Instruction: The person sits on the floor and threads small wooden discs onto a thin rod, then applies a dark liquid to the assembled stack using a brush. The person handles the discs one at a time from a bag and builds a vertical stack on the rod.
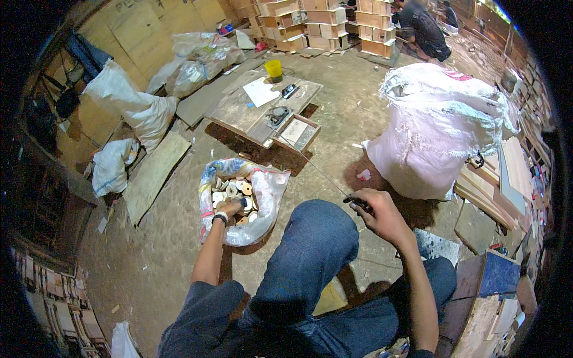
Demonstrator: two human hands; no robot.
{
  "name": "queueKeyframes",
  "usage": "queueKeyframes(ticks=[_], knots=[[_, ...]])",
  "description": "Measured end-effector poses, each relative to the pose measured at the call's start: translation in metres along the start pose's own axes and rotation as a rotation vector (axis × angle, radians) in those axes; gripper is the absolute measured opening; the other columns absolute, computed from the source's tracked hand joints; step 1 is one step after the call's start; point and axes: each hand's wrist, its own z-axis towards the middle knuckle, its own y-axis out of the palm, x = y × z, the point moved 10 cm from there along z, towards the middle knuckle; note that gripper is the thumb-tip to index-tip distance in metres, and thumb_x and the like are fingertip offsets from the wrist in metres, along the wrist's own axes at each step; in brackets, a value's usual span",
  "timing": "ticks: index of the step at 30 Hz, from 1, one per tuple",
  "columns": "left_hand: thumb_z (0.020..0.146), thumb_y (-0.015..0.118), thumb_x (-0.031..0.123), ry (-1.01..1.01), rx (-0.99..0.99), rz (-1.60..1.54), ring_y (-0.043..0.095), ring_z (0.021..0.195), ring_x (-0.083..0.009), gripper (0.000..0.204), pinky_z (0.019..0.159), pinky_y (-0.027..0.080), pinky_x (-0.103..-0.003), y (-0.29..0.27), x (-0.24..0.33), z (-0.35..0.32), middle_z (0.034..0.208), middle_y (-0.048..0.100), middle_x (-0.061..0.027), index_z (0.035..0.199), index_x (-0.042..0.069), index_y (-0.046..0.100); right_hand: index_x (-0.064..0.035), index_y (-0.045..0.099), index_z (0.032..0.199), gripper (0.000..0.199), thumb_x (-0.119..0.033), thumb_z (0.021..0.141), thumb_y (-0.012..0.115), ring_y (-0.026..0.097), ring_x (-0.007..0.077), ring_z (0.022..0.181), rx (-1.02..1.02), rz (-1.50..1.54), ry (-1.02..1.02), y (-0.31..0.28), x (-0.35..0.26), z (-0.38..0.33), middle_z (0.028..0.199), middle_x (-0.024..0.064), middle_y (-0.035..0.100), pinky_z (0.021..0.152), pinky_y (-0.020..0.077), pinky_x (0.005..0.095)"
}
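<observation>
Left grip (234,207) reaches into plastic bag (268,197) of discs (230,188).

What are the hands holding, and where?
The right hand grips a thin rod at its near end. The left hand reaches into the bag of wooden discs; its grip is hidden.

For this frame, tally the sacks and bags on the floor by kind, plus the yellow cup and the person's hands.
Large white sacks: 3, the big one at right, one at left, one smaller below it.
Clear plastic bags: 2, one of wooden discs, one at the back.
Yellow cups: 1.
Hands: 2, left hand in the disc bag, right hand gripping a thin rod.
Total: 8.
</observation>
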Motion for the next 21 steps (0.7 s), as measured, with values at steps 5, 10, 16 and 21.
queueKeyframes(ticks=[5,10,16,21], knots=[[0.084,0.059,0.021,0.112,-0.029,0.009,0.047,0.066,-0.0178,0.019,0.057,0.041,-0.035,0.022,-0.021,0.034,0.073,0.05,-0.0044,0.073,0.007,0.05,-0.0001,0.071,0.107,0.019,-0.007,0.089,0.069,0.07,0.0392,0.091,0.018,-0.003,-0.042,-0.002,-0.006,-0.003,0.1,0.0216,0.071,0.08,0.0553,0.0432],[0.1,0.043,0.034,0.043,-0.246,-0.122,0.053,0.071,-0.0182,0.031,0.065,0.047,-0.033,0.036,-0.061,0.083,0.084,0.056,-0.002,0.099,0.006,0.056,0.0013,0.069,0.108,0.021,-0.005,0.088,0.069,0.069,0.0376,0.089,-0.003,0.016,-0.031,-0.001,-0.008,-0.006,0.098,0.0211,0.069,0.079,0.0543,0.0422],[0.099,0.051,0.032,0.322,-0.099,0.294,0.061,0.073,-0.0181,0.031,0.066,0.051,-0.036,0.023,-0.071,0.115,0.086,0.064,-0.0059,0.106,0.003,0.06,0.0029,0.068,0.107,0.022,-0.004,0.086,0.07,0.069,0.0369,0.088,0.002,0.011,-0.013,-0.005,-0.008,-0.006,0.096,0.0214,0.068,0.078,0.0535,0.0415],[0.098,0.056,0.031,0.789,0.234,0.66,0.066,0.076,-0.0171,0.033,0.066,0.053,-0.038,0.006,-0.008,0.059,0.09,0.068,-0.0083,0.111,0.002,0.062,0.0032,0.069,0.107,0.021,-0.005,0.087,0.069,0.069,0.0371,0.089,-0.011,0.017,-0.02,0.001,-0.008,-0.003,0.098,0.0218,0.069,0.08,0.0538,0.042]])
